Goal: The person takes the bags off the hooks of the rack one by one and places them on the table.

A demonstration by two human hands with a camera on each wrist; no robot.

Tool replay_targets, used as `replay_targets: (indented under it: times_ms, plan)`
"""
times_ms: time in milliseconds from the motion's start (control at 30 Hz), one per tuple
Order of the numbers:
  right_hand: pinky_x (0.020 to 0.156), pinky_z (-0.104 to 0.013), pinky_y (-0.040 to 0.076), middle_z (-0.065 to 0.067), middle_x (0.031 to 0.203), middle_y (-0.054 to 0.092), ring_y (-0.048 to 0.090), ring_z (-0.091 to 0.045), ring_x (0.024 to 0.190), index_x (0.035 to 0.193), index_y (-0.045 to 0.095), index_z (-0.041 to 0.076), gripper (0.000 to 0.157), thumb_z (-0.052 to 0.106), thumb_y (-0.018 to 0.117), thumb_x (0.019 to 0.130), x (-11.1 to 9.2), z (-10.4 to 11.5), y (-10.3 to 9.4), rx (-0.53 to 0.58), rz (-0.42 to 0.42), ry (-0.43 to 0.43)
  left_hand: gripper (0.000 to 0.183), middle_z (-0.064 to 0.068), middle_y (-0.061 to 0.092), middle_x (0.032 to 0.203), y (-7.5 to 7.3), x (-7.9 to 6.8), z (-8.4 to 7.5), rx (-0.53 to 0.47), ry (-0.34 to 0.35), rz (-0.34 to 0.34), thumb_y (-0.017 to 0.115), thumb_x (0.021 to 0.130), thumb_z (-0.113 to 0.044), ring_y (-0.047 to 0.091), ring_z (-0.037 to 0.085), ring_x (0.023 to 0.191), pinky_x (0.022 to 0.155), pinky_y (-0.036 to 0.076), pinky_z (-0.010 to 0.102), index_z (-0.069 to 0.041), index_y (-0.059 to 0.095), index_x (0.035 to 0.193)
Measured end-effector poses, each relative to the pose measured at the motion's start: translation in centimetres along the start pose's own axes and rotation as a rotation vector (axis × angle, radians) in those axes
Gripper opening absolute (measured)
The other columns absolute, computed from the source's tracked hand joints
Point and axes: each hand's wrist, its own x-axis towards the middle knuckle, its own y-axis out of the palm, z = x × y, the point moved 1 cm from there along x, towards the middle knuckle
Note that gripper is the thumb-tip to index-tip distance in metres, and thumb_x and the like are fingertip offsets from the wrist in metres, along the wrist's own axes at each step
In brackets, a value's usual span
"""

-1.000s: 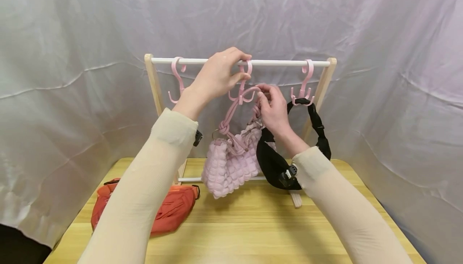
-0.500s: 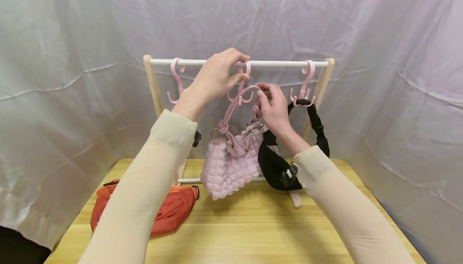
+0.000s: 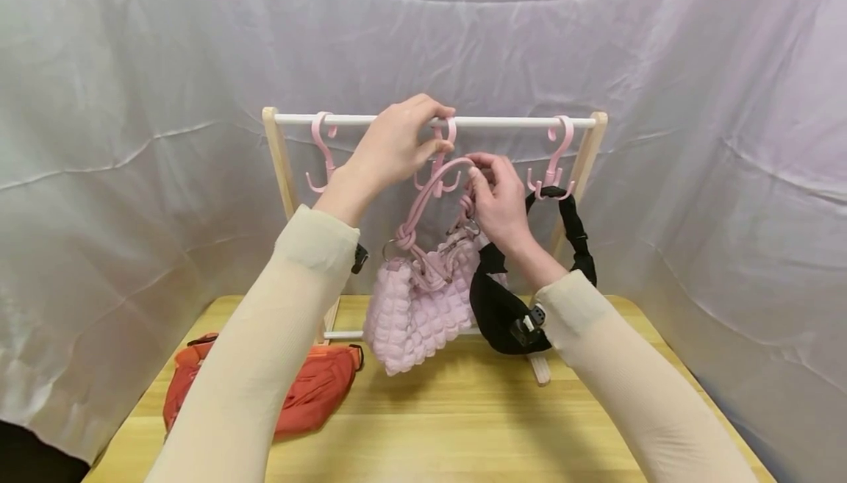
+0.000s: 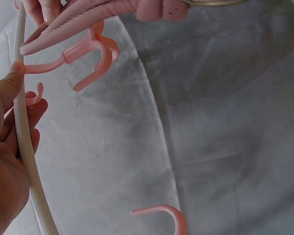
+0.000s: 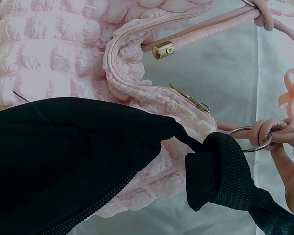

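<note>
My left hand (image 3: 397,141) is at the white rod, its thumb and fingers around the rod and the top of the middle pink hook (image 4: 78,50). My right hand (image 3: 501,200) pinches the pink cord strap (image 3: 421,200) of a puffy pink handbag (image 3: 410,321). The bag hangs tilted beneath the strap, its left end lower. Part of the strap arches in front of the hook's prongs; whether it rests on one I cannot tell. In the right wrist view, the zipper (image 5: 120,44) and metal ring (image 5: 257,147) show clearly.
A black waist bag (image 3: 503,314) hangs from the right pink hook (image 3: 556,163), overlapping the handbag. Another pink hook (image 3: 324,148) is on the rod's left part. A red waist bag (image 3: 324,391) lies on the wooden table (image 3: 430,431), partly behind the left sleeve.
The strap's arch beside the middle hook has become higher and rounder. Both hands keep their holds. The whole head view has shifted slightly, with the rack appearing lower.
</note>
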Motion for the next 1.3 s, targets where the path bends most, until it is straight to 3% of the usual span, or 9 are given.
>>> replay_targets:
  times_ms: [200,333,433,800,1033,1300]
  plan:
    - [0.066,-0.022,0.046,-0.011,0.102,0.055,0.058,-0.02,0.078,0.116,0.062,0.005,0.022,0.012,0.053,0.097,0.0,0.7,-0.1,0.025,-0.01,-0.021,0.04,0.002,0.062,0.12,-0.1,0.2,0.0,-0.003,0.005,-0.01,0.073,0.083,-0.028,0.062,0.017,0.1,0.091,0.045,0.031,-0.009,0.062,0.116]
    - [0.064,-0.019,0.045,-0.017,0.103,0.054,0.058,-0.028,0.078,0.115,0.06,-0.002,0.022,0.004,0.052,0.096,-0.6,2.7,-0.5,0.053,-0.005,-0.014,0.04,0.002,0.062,0.12,-0.1,0.2,-0.1,0.001,-0.001,-0.004,0.072,0.083,-0.03,0.061,0.016,0.1,0.091,0.045,0.03,-0.009,0.062,0.116]
    - [0.063,-0.018,0.045,-0.018,0.104,0.054,0.057,-0.028,0.077,0.114,0.06,-0.005,0.021,0.001,0.052,0.095,-1.1,4.1,-0.8,0.066,-0.004,-0.008,0.04,0.001,0.062,0.121,-0.1,0.2,-0.1,0.0,-0.007,-0.003,0.072,0.083,-0.03,0.061,0.017,0.101,0.092,0.045,0.03,-0.01,0.062,0.117]
    - [0.06,-0.018,0.045,-0.022,0.097,0.054,0.058,-0.033,0.071,0.112,0.061,-0.009,0.02,-0.002,0.054,0.094,-2.6,5.3,-0.8,0.106,-0.03,-0.101,0.041,-0.004,0.061,0.12,-0.4,0.0,0.0,0.027,-0.051,0.013,0.073,0.084,-0.032,0.06,0.014,0.101,0.092,0.043,0.032,-0.016,0.061,0.119]
    - [0.059,-0.018,0.045,-0.021,0.097,0.055,0.058,-0.033,0.071,0.11,0.062,-0.008,0.02,-0.004,0.055,0.092,-3.6,5.6,-0.7,0.142,-0.036,-0.124,0.041,-0.002,0.059,0.12,-0.8,-0.1,-0.3,0.061,-0.038,0.027,0.072,0.085,-0.032,0.059,0.018,0.096,0.092,0.042,0.036,-0.016,0.059,0.12]
    - [0.061,-0.019,0.042,-0.021,0.098,0.057,0.057,-0.029,0.075,0.109,0.063,-0.008,0.02,-0.005,0.056,0.091,-4.6,6.3,-0.3,0.117,-0.039,-0.136,0.051,0.0,0.052,0.131,-0.7,-0.4,-0.2,0.142,-0.009,0.051,0.068,0.087,-0.035,0.055,0.018,0.109,0.097,0.039,0.041,-0.015,0.051,0.131]
